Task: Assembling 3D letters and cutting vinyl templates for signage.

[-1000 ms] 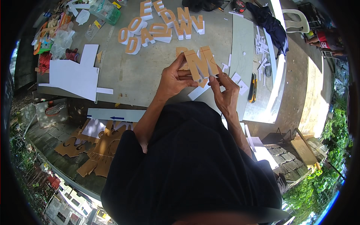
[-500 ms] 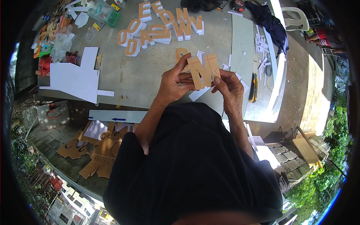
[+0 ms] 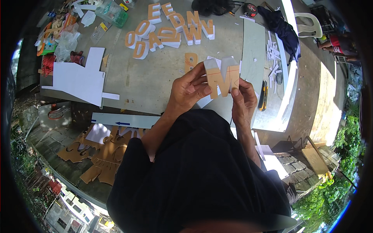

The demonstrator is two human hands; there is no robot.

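Between my two hands is a cut-out block letter (image 3: 213, 81) with a brown face and white sides, held up over the table. My left hand (image 3: 188, 91) grips its left edge, thumb on the front and fingers behind. My right hand (image 3: 244, 100) pinches the right leg, with the thumb low on the brown face and the other fingers partly hidden behind. Just past it lies a flat brown letter piece (image 3: 190, 60). Further back stands a group of similar brown-and-white block letters (image 3: 171, 34). White offcuts lie beneath and behind the held letter, partly covered by it.
A yellow-and-black utility knife (image 3: 263, 96) lies to the right, near white strips (image 3: 273, 58) and dark cloth (image 3: 280, 29). White board (image 3: 79, 79) occupies the left side. Behind it are plastic bags (image 3: 67, 48) and a clear greenish container (image 3: 112, 14). Brown cut sheets (image 3: 105, 163) lie below the table.
Both hands have shifted slightly right and nearer with the letter. It has tilted, so its white top edges show more. My left thumb has moved up onto its face.
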